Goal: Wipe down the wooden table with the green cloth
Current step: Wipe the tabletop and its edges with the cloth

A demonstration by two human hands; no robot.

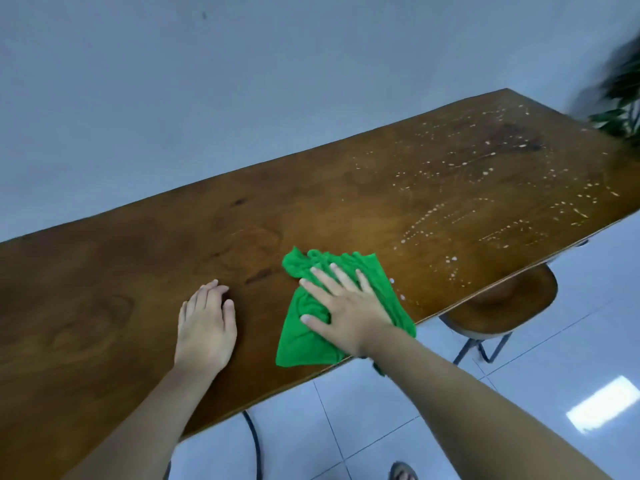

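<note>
At the left, the left hand [206, 320] lay flat and empty on the wooden table [104, 289], fingers loosely together, as if it only supported the body. Just to its right, the right hand [343, 306] pressed down with spread fingers on the green cloth [301, 337], which was crumpled near the table's front edge with one corner hanging over it. Farther right, the white droplets [502, 188] were scattered over the far end of the table, which stretched long in that direction. So the wet part lay to the right of and beyond the cloth, and the right hand was clearly the nearer one. I judge the coming stroke should go rightward along the table's length.
</note>
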